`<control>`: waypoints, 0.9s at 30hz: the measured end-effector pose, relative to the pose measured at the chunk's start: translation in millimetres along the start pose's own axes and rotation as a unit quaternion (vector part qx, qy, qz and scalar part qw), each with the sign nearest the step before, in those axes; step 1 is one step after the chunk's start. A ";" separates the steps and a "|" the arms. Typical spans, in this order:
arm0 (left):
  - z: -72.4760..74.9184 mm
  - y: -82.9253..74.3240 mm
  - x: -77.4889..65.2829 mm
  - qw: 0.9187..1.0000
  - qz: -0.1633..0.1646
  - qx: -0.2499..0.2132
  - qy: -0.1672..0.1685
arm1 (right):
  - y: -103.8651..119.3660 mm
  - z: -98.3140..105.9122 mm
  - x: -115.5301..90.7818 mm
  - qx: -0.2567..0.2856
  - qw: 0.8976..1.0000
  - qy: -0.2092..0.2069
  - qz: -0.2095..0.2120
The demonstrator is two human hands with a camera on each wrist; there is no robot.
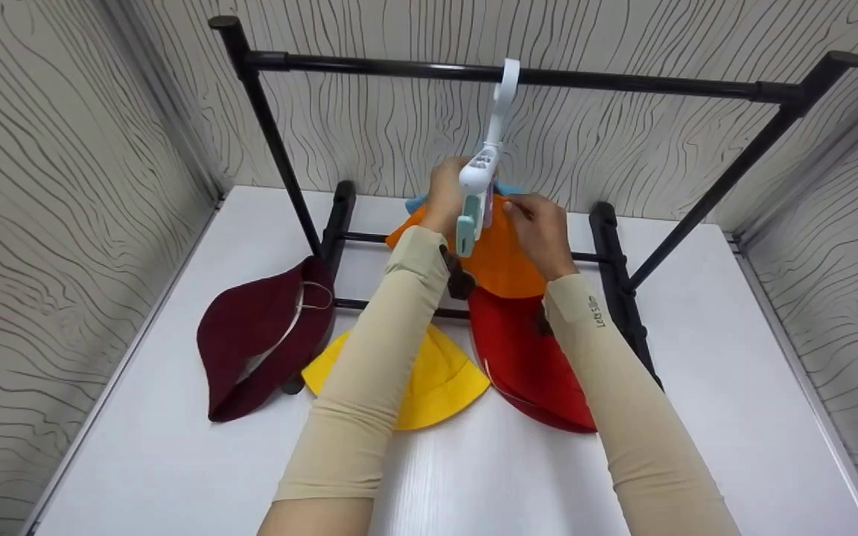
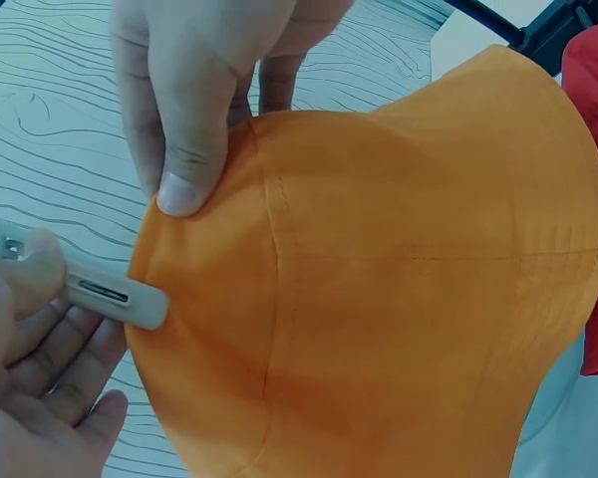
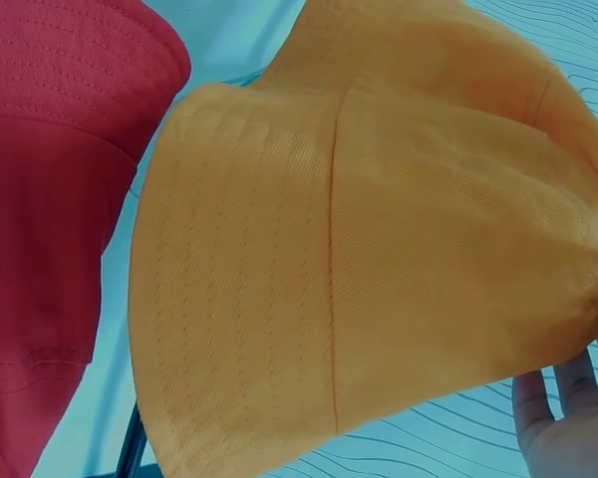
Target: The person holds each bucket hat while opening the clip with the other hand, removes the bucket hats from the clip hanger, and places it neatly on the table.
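Note:
A white clip hanger (image 1: pixel 478 173) hangs by its hook from the black rack's top bar. An orange bucket hat (image 1: pixel 505 260) is just beneath it, crown up and brim down. My left hand (image 1: pixel 446 195) pinches a clip (image 2: pixel 115 294) of the hanger between thumb and fingers. That clip's end overlaps the edge of the crown in the left wrist view. My right hand (image 1: pixel 544 232) pinches the crown's right side, with the thumb in front of the cloth. Pale green and purple clips show in the head view, partly covering the hat. Something light blue (image 1: pixel 415 203) peeks out behind the hat.
A black rack (image 1: pixel 399 68) stands on the white table (image 1: pixel 727 417). Around its base lie a maroon hat (image 1: pixel 258 327) at left, a yellow hat (image 1: pixel 436 380) in the middle and a red hat (image 1: pixel 526 365) at right. Patterned walls close in the back and sides.

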State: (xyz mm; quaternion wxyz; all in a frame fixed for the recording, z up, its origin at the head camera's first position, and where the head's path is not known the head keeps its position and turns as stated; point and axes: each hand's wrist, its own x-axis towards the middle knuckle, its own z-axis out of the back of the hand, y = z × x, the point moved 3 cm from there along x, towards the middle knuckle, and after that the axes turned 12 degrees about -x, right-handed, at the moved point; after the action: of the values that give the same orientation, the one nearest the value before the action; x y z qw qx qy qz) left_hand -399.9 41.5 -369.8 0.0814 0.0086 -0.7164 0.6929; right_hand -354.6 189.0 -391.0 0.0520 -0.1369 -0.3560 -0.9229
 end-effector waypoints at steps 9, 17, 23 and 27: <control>0.8 -4.7 -6.6 1.000 0.021 0.015 0.009 | -0.3 -1.3 -1.9 0.003 1.000 -0.003 0.008; 1.3 -12.1 -11.9 1.000 -0.006 0.011 0.001 | -1.7 -3.0 -3.3 -0.001 1.000 -0.004 0.011; 1.2 -3.2 -4.6 0.999 -0.031 0.002 0.011 | -2.7 -4.5 -4.0 -0.009 1.000 -0.007 0.017; 1.7 3.8 2.8 0.999 -0.028 0.012 0.006 | -3.4 -5.7 -3.9 -0.012 1.000 -0.010 0.022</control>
State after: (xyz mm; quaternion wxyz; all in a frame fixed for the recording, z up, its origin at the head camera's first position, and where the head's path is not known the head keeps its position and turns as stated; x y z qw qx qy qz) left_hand -403.3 40.2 -373.2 0.1053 0.0259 -0.7067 0.6992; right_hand -352.7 187.7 -398.3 0.0671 -0.1547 -0.3427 -0.9242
